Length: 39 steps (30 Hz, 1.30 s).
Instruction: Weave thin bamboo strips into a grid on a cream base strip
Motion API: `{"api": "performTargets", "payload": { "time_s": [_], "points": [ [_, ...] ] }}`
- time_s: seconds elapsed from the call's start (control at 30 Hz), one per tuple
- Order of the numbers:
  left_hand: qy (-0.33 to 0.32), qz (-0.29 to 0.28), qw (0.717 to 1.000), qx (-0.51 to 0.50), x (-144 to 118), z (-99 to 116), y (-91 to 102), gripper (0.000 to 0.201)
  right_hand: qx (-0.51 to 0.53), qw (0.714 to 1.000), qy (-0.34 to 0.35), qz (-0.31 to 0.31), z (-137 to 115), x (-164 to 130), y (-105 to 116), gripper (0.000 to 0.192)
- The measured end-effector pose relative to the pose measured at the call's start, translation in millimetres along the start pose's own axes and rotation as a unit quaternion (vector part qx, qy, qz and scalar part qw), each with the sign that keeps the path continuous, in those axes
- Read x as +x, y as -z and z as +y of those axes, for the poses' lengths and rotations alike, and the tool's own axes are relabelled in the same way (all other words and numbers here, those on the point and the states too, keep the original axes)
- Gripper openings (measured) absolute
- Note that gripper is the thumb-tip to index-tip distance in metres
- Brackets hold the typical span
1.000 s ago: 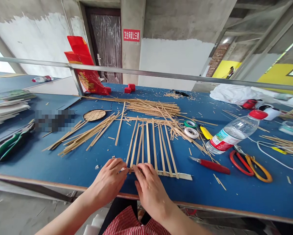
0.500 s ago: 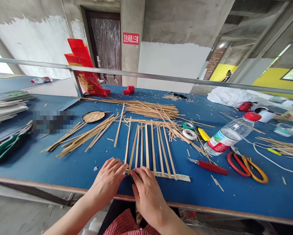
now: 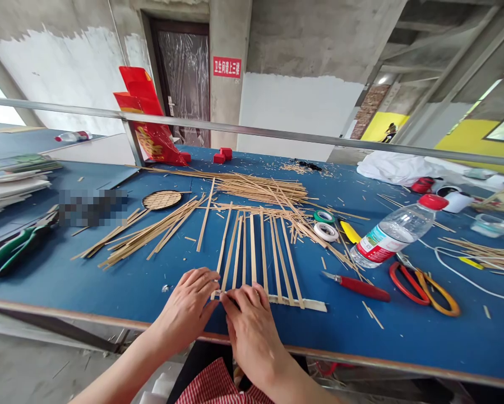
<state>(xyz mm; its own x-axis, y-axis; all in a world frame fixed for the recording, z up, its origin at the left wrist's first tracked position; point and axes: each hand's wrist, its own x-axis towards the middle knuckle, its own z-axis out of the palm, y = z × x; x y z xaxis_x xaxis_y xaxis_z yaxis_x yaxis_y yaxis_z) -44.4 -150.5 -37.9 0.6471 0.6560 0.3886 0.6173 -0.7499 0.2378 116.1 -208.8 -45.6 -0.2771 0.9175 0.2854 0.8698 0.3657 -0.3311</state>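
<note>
1. The bamboo strips [image 3: 252, 247] lie side by side in a row on the blue table [image 3: 109, 286], close to its near edge and about at the middle of it. Their near ends rest on a pale cross strip [image 3: 306, 303], which lies parallel to that edge.

2. The left hand [image 3: 188, 306] rests flat on the table at the left end of the row. Its fingers are loosely spread, and the fingertips touch the near end of the leftmost strip.

3. The right hand [image 3: 247, 320] lies just beside it. Its fingers are pressed down on the near ends of the next strips; whether the thumb pinches one from below, I cannot tell.

4. The strips look thin, long and very light, so I judge that they slide easily on the smooth table top and can spring out of line. They seem stiff along the length but will bend, and possibly split, if they are forced sideways.

5. The best place to hold them seems to be the near end, pressed flat with the fingertips, because the far ends are free and fan out a little.

6. To the right, towards the right edge, lie a red-handled knife [image 3: 356, 284], two tape rolls [image 3: 326, 230], a plastic bottle [image 3: 397, 230] and scissors [image 3: 424, 280]. Loose bundles of strips [image 3: 151, 233] lie to the left of the row.
</note>
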Motion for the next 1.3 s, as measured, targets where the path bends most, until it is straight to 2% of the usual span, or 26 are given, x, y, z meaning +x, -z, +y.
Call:
{"api": "performTargets", "payload": {
  "time_s": [0.13, 0.3, 0.4, 0.5, 0.6, 0.8, 0.9, 1.17, 1.3],
  "points": [
    [0.005, 0.009, 1.000, -0.018, 0, 2, 0.0, 0.027, -0.011, 1.000, 0.008, -0.005, 1, 1, 2, 0.031],
    [-0.066, -0.026, 0.997, -0.010, -7, 3, -4.4, 0.049, -0.024, 1.000, 0.006, -0.001, 1, 0, 3, 0.035],
    [-0.069, -0.029, 0.997, 0.003, -11, 3, -8.9, 0.052, -0.030, 1.000, 0.005, 0.003, 1, 0, 2, 0.041],
    [-0.059, -0.040, 0.997, 0.009, -11, 4, -9.7, 0.052, -0.032, 0.999, 0.008, 0.012, 2, -3, 0, 0.040],
    [-0.053, -0.043, 0.998, -0.002, -8, 5, -8.2, 0.052, -0.024, 0.999, 0.016, 0.030, 6, -7, 1, 0.046],
    [-0.049, -0.007, 0.999, -0.014, -1, 6, -8.7, 0.042, -0.029, 0.995, 0.000, 0.092, 22, -9, 11, 0.055],
    [-0.046, 0.010, 0.999, 0.000, 5, 9, -9.4, 0.040, -0.041, 0.996, 0.005, 0.083, 27, -9, 8, 0.056],
    [-0.049, -0.020, 0.999, -0.010, 18, 15, -7.6, 0.033, -0.047, 0.997, 0.014, 0.051, 23, -10, 7, 0.048],
    [-0.045, -0.015, 0.999, -0.012, 17, 18, -7.6, 0.030, -0.053, 0.997, 0.022, 0.044, 23, -10, 8, 0.046]
  ]
}}
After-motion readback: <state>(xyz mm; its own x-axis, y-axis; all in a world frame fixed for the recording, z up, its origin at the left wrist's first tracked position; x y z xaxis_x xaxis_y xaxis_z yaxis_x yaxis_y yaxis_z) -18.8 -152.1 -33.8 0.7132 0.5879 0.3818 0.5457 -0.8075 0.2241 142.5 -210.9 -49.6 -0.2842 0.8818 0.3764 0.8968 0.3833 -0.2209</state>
